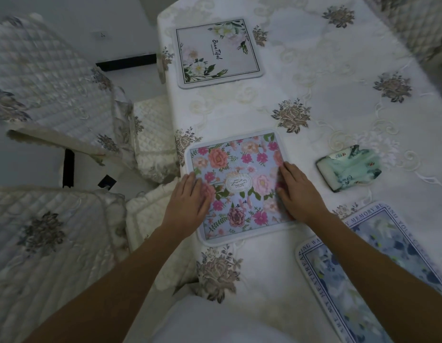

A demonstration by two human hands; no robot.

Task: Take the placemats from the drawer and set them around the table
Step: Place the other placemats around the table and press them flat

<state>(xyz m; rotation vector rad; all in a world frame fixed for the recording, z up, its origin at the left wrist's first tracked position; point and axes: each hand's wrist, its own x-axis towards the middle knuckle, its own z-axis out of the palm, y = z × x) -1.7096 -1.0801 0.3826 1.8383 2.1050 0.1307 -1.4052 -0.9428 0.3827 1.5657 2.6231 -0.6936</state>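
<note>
Three square fabric placemats with rounded corners are counted on one table covered in a white embroidered cloth: one white placemat with green-and-white flowers, one pale blue placemat with pink roses, and one blue-and-white placemat bordered with lettering, partly cut off by the frame edge. One soft green-and-white tissue pack is seen. Two chairs in quilted cream covers are counted at the left, the farther chair and the nearer chair; a third quilted cover is glimpsed at the top right. Two bare hands are seen, the left hand and the right hand.
</note>
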